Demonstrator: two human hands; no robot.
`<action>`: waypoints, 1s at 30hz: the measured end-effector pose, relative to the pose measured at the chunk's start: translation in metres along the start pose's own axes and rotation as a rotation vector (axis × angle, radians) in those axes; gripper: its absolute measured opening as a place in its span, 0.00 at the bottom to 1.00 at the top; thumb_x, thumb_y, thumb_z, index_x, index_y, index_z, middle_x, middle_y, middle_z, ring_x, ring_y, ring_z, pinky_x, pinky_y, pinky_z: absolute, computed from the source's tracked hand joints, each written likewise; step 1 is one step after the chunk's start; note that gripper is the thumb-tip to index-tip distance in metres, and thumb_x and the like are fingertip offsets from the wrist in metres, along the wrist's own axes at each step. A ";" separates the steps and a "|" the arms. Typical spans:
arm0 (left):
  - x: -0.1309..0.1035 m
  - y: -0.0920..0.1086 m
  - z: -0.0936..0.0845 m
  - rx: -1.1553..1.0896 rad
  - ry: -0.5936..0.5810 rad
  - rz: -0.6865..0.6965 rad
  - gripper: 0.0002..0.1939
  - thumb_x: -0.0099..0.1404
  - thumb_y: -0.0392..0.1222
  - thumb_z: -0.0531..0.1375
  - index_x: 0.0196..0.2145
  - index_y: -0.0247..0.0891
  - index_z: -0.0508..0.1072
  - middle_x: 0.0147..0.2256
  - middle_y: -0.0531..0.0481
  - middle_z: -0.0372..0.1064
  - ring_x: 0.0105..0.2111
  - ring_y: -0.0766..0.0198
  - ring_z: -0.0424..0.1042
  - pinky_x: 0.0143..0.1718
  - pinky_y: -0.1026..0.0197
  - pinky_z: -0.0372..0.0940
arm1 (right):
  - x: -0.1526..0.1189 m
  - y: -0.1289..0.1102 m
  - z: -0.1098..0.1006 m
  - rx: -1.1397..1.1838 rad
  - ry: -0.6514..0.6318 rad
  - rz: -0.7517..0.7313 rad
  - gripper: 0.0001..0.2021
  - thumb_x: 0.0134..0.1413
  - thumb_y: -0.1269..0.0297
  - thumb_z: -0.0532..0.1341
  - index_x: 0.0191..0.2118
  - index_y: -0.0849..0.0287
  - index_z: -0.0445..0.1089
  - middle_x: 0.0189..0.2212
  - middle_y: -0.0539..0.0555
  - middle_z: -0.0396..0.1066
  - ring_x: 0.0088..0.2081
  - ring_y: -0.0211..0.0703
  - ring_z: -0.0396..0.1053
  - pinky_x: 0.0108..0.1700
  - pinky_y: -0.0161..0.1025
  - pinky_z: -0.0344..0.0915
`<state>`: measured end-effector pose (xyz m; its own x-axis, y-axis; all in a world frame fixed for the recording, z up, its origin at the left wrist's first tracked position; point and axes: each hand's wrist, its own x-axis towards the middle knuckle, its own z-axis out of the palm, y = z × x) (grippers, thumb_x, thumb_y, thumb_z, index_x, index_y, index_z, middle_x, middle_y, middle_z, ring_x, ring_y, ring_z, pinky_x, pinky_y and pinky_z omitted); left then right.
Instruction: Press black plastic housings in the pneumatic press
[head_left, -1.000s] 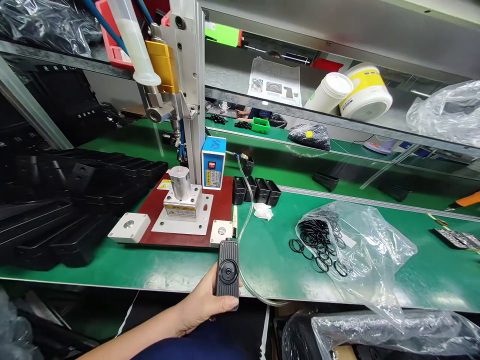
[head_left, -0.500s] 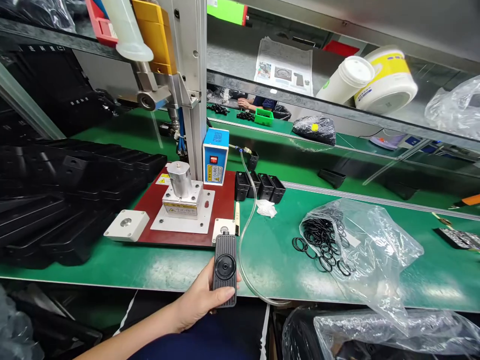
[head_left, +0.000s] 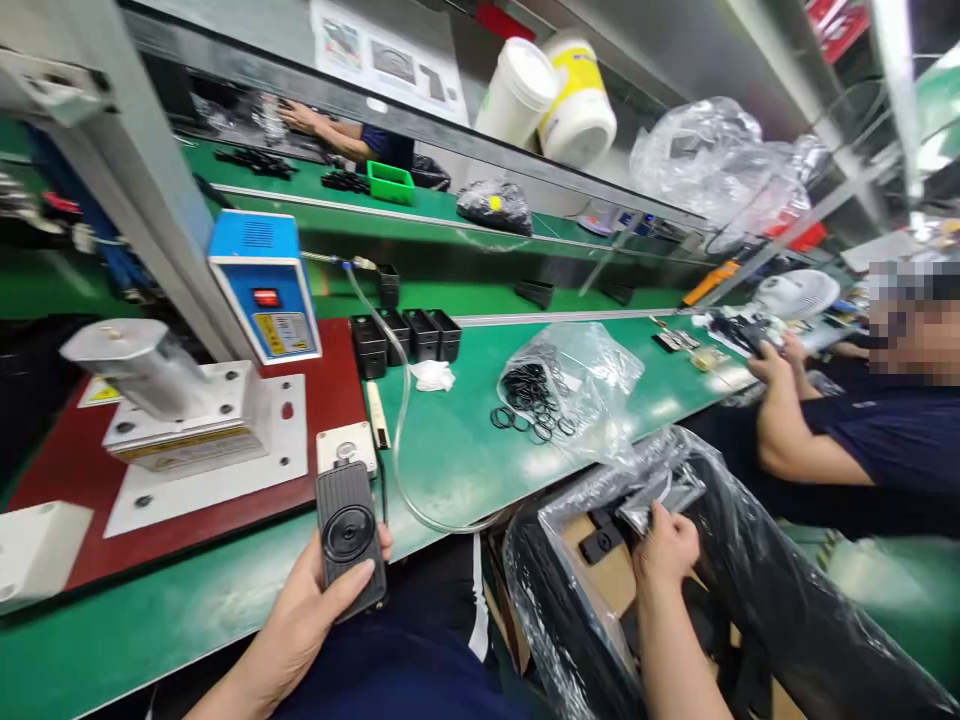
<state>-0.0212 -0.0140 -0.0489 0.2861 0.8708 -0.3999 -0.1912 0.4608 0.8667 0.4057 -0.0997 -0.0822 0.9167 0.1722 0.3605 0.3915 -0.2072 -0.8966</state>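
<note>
My left hand (head_left: 311,595) is wrapped round a black ribbed part (head_left: 351,530) with a round disc on its face, held upright at the bench's front edge. Over a plastic-lined box (head_left: 555,600) on the right, my right hand (head_left: 671,545) pinches a clear plastic bag (head_left: 664,495). Inside that box lie brown cardboard and another black part (head_left: 600,543). A press fixture with a metal block (head_left: 187,415) stands left of the held part. A small white button box (head_left: 346,445) is just behind the held part.
Black rings (head_left: 529,390) spill from a clear bag (head_left: 600,375) on the green bench. Black hollow blocks (head_left: 409,340) stand beside a blue control box (head_left: 266,285). A clear hose (head_left: 405,430) curves across the bench. A person (head_left: 847,430) works at the right; another person's arms (head_left: 337,130) show behind.
The view has swung to the right. My right hand has come into view over the lined box, with plastic between its fingers. My left hand still holds the black part.
</note>
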 end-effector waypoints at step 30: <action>0.005 -0.008 -0.011 0.106 -0.162 0.111 0.19 0.61 0.54 0.61 0.44 0.38 0.70 0.42 0.44 0.69 0.41 0.59 0.69 0.42 0.61 0.65 | -0.015 -0.004 0.048 -0.342 -0.326 -0.176 0.20 0.54 0.50 0.54 0.42 0.61 0.69 0.38 0.61 0.74 0.39 0.49 0.72 0.41 0.43 0.68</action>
<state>-0.0282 -0.0113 -0.0612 0.4173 0.8725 -0.2543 -0.1329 0.3354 0.9327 0.3864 -0.0556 -0.0962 0.7832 0.5136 0.3504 0.5917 -0.4425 -0.6739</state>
